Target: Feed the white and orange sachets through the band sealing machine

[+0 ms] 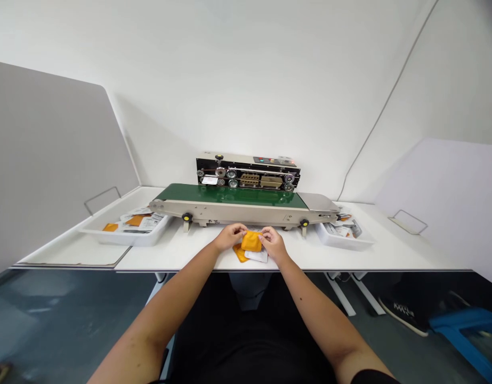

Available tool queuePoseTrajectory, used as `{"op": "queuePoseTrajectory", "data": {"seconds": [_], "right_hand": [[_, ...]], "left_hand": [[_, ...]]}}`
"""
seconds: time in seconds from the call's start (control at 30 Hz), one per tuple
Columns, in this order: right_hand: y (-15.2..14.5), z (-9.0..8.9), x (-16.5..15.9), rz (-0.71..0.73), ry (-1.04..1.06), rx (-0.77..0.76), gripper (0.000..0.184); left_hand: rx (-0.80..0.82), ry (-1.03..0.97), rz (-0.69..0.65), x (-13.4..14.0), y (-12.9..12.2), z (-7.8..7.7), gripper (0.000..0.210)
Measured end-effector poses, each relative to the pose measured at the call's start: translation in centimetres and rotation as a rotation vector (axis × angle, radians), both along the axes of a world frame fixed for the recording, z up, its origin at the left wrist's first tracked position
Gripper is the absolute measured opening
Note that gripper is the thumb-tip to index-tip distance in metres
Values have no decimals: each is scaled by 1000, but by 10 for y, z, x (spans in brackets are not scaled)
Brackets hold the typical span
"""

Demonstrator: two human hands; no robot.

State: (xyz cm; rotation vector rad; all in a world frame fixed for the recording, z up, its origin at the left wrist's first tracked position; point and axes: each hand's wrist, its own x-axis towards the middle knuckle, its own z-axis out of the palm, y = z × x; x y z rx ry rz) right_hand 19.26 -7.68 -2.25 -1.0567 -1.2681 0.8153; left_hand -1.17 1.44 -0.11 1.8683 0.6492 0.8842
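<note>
An orange packet (pixel 251 241) is stretched between my two hands, just above the front part of the table. My left hand (pixel 231 236) pinches its upper left corner, and my right hand (pixel 273 242) grips its right edge. Below it on the tabletop lie another orange packet (pixel 241 254) and a white printed packet (pixel 258 256), both partly covered by the held one. Behind my hands stands a band sealing machine (pixel 248 173) with a green conveyor belt (pixel 230 195). A small white packet (pixel 209 181) sits at the machine's left rollers.
White bins with orange and white packets stand at both sides, the left bin (pixel 139 239) and the right bin (pixel 347 242) partly under the conveyor. Partition panels flank the white table (pixel 405 248). A blue stool (pixel 465 330) and a shoe (pixel 403 316) are at lower right.
</note>
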Motion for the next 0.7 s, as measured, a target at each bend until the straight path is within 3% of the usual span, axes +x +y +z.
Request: {"op": "queuePoseTrajectory", "data": {"seconds": [0.2,0.33,0.43,0.57,0.7], "right_hand": [[-4,3,0,7,25,-10,29],[-6,7,1,18,57,46,35],[-4,7,0,7,-76,50,43],[-2,4,-4,-66,-173,9,35],[1,26,3,-171,-36,41,41]], "left_hand": [[-49,-80,-23,1,2,-1,32],[-187,-182,-31,1,1,2,40],[-304,-248,-71,2,0,2,47],[-337,-223,-147,3,-4,0,49],[-288,-211,-187,2,-10,0,45]]}}
